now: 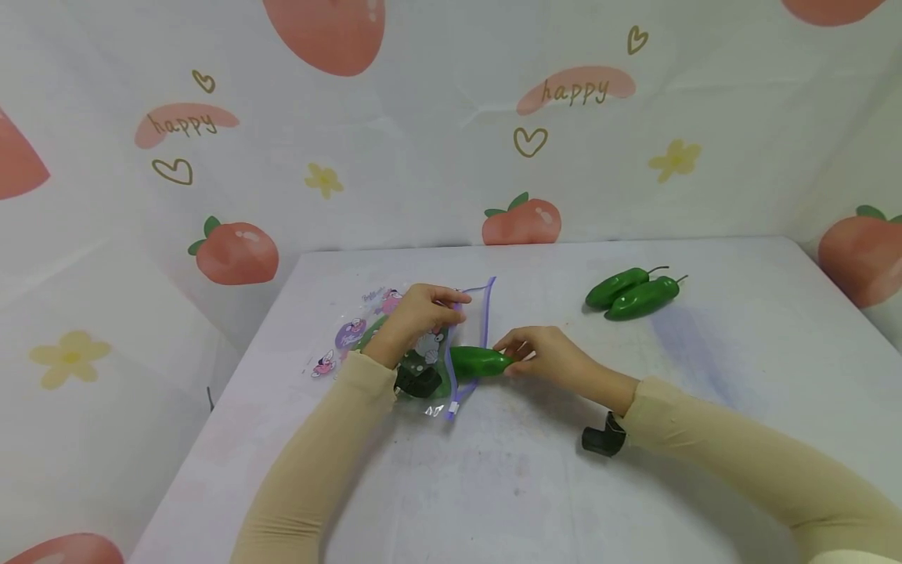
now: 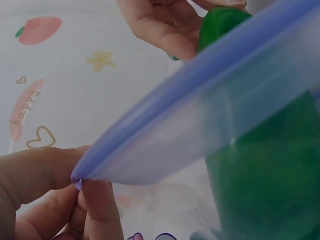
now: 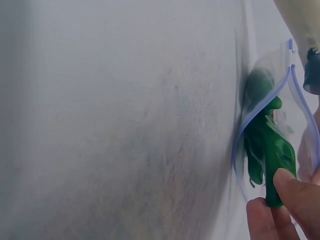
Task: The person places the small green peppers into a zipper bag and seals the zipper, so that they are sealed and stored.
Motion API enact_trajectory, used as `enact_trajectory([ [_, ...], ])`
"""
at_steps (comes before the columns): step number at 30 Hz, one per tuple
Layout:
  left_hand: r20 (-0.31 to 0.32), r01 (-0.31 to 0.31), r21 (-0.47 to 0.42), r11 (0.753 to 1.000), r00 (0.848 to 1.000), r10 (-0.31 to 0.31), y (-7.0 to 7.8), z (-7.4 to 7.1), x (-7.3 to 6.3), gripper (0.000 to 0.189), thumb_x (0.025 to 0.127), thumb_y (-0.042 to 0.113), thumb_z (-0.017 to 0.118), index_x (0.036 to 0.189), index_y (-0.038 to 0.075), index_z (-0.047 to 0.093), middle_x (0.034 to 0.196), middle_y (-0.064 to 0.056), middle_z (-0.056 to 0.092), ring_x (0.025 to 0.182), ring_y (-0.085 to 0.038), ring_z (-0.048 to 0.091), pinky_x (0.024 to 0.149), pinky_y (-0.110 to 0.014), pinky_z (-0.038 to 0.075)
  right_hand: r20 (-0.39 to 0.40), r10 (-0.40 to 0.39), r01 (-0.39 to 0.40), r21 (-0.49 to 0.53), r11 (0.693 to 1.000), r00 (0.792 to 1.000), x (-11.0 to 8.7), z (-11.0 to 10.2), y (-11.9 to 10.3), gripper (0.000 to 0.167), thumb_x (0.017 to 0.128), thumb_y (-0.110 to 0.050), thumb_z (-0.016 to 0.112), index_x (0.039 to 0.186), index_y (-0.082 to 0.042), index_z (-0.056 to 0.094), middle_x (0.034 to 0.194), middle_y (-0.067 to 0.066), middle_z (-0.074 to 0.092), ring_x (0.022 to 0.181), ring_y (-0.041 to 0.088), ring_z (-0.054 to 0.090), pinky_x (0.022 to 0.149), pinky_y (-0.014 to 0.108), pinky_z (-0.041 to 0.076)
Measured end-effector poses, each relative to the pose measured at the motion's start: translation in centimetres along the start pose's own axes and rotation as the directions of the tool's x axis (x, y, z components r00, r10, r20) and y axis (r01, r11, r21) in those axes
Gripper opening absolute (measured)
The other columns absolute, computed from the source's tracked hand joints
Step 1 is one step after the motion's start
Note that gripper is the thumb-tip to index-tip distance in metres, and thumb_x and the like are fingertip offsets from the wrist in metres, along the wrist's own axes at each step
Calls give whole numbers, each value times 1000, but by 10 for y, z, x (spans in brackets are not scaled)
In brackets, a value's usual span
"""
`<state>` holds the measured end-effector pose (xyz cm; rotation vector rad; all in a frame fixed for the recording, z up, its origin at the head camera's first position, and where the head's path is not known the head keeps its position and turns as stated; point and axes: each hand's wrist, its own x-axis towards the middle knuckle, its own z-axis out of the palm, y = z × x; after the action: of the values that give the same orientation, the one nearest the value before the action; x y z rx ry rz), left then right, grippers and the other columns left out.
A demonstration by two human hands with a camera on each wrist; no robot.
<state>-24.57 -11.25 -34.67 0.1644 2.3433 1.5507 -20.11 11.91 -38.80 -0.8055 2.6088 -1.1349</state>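
Twice, "happy" is printed on the backdrop (image 1: 437, 117) behind the surface (image 1: 493, 486).
Small lettering on the clear, cartoon-printed bag (image 1: 486, 317) cannot be made out; its print is partly covered by the left hand (image 1: 423, 313), by whose fingers the purple rim is pinched. A green pepper (image 1: 479, 361), partly inside the bag's mouth, is gripped at its outer end by the right hand's (image 1: 550, 352) fingers. Two other peppers (image 1: 641, 298) are seen farther right.
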Motion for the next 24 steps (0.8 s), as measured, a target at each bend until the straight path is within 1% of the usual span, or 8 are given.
enact_trajectory([
  [8,0,-9,1,1000,1000,9,0,0,0,31,85,1,69,116,0,69,82,-2,55,65,-14,48,55,-22,41,-5,-13,13,5,1000,1000,2,3,-3,30,78,-5,78,107,-6,70,88,3,70,84,17,67,79,37,55],
  [16,4,-12,4,1000,1000,12,0,0,0,31,85,2,69,116,0,69,82,-3,56,64,-14,47,55,-23,40,-17,-41,41,19,999,999,4,7,-1,27,79,-1,76,104,-3,70,87,6,71,83,17,68,78,33,56],
  [24,-1,-6,10,1000,1000,6,0,1,0,29,86,3,69,115,2,70,80,-2,55,63,-14,47,55,-23,41,-17,-71,71,40,997,997,5,11,-4,26,79,2,74,105,-1,69,90,8,72,85,19,68,78,33,56],
])
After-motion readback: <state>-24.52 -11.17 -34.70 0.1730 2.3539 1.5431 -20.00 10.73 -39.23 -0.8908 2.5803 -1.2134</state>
